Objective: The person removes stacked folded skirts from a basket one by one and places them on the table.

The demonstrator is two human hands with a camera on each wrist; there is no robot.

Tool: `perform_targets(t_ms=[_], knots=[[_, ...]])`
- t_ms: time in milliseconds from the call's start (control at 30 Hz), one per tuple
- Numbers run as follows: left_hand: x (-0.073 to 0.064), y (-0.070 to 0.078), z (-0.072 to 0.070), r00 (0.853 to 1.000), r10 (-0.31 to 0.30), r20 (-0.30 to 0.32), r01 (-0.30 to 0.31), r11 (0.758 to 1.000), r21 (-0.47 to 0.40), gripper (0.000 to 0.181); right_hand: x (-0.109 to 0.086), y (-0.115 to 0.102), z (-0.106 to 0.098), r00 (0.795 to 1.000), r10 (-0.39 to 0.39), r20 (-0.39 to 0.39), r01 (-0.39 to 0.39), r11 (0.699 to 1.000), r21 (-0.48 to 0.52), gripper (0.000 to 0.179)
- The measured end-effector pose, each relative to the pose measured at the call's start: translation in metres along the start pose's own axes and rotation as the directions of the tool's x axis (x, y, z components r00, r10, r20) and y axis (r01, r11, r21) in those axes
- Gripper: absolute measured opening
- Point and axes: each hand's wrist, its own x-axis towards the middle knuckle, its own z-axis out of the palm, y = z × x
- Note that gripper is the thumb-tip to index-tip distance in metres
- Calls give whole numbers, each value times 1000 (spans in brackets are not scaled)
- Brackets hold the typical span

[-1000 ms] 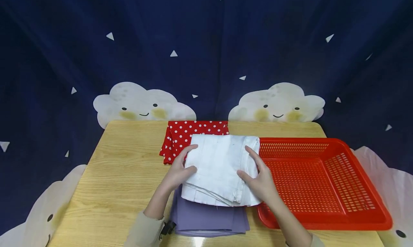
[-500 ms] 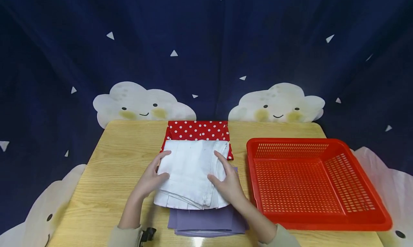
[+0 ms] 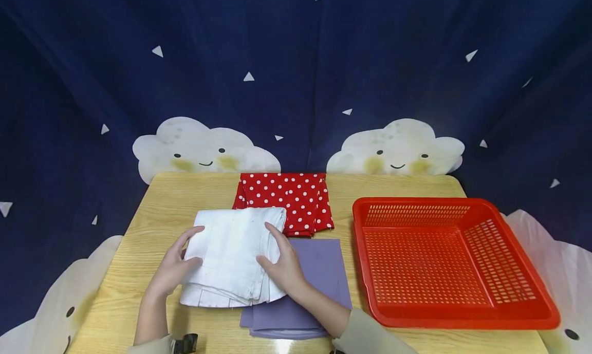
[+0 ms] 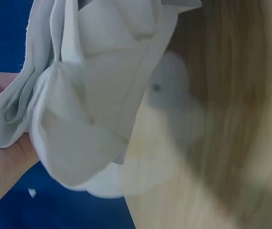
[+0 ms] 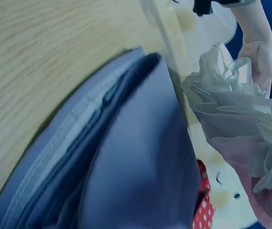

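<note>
A thick folded white cloth [image 3: 231, 254] is held in the air over the table by both hands. My left hand [image 3: 173, 269] grips its left edge, thumb on top. My right hand [image 3: 285, 267] grips the opposite edge in the same manner. In the left wrist view the stacked layers of the white cloth [image 4: 102, 86] hang loosely at one side. Below and to the right lies a folded purple cloth [image 3: 321, 266], partly covered by the white cloth and right arm. Behind it is a folded red cloth with white dots [image 3: 300, 200], its near left part hidden.
A red plastic basket [image 3: 462, 320] with perforated walls stands on the right of the wooden table [image 3: 143, 225]. Bare wood shows on the left. A dark blue curtain [image 3: 296, 61] with cloud faces hangs behind the table's far edge.
Both hands have carried the white cloth leftward, from beside the basket to the table's left-centre. More of the purple cloth and the dotted red cloth now shows.
</note>
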Motion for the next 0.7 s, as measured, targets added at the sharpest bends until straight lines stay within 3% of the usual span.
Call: perform_targets(t_ms=[200, 400, 700], knots=[[-8, -12, -20, 999, -52, -17, 52, 999, 12, 69, 1, 1, 29, 1000, 11, 28, -10, 1000, -29, 68], [-18, -25, -38, 995, -100, -30, 102, 992, 80, 71, 0, 3, 55, 998, 34, 56, -33, 999, -20, 68], [-26, -42, -54, 989, -148, -12, 148, 979, 139, 71, -6, 7, 83, 992, 91, 85, -91, 996, 0, 67]])
